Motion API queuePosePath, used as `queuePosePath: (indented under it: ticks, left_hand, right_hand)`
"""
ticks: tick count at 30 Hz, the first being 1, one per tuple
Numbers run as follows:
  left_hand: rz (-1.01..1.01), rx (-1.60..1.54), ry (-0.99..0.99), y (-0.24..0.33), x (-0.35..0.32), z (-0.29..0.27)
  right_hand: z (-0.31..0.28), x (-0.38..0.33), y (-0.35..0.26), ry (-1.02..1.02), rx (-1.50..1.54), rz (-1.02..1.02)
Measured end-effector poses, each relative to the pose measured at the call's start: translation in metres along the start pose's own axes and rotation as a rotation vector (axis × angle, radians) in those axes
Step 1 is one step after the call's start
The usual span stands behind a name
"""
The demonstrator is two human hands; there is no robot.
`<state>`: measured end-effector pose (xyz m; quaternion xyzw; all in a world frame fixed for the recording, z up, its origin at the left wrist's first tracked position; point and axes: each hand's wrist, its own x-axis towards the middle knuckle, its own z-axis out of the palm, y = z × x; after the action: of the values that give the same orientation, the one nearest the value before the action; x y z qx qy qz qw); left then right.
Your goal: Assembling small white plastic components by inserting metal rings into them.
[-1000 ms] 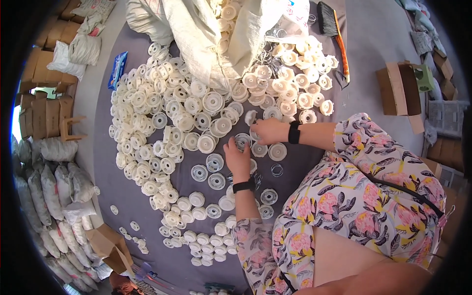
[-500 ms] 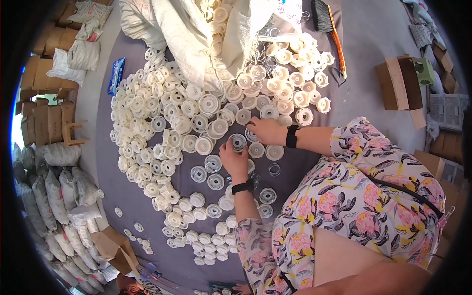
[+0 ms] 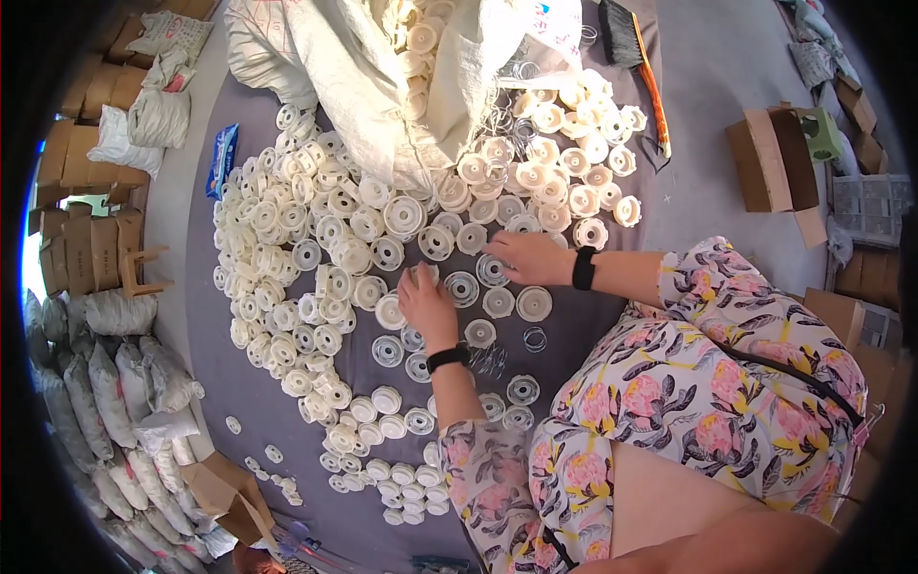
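My left hand [image 3: 429,311] has its fingertips closed around the edge of a white round plastic cap [image 3: 429,272], which they partly hide. To its right, my right hand [image 3: 532,258] pinches the upper rim of a round plastic cap with a grey ring inside [image 3: 492,272]. Between the hands a ringed cap [image 3: 462,289] lies flat on the cloth. Plain white caps [image 3: 533,303] rest just below my right hand. More ringed caps [image 3: 387,350] lie beside my left wrist.
Loose wire rings [image 3: 535,339] lie near my body. A large heap of white caps [image 3: 263,239] spreads over the grey cloth to the left. A white woven sack [image 3: 335,86] with caps inside stands at the back. A brush [image 3: 626,43] lies at the far right.
My left hand has let go of the ringed cap and moved left to another cap. My right fingers have come down onto a neighbouring cap, where a grey ring now shows.
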<state>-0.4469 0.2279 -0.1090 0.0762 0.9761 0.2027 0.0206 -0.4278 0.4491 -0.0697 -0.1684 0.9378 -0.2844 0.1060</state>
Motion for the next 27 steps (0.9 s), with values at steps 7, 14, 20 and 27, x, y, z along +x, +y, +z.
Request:
queuePosePath:
  ticks: [7, 14, 20, 27]
  left_hand:
    - [-0.056, -0.033, 0.005, 0.003, -0.013, -0.021]
    - [0.019, 0.166, -0.054, -0.007, -0.039, -0.017]
    - [-0.016, -0.122, -0.118, 0.015, -0.099, -0.04]
    - [0.101, 0.026, -0.116, 0.024, -0.159, -0.007]
  right_hand:
    - [0.02, 0.084, -0.015, 0.102, -0.251, -0.226]
    - [0.017, 0.049, -0.007, 0.057, -0.101, -0.28]
    - [0.013, -0.041, -0.007, -0.313, -0.069, -0.28]
    - [0.066, -0.073, -0.014, -0.223, -0.385, -0.743]
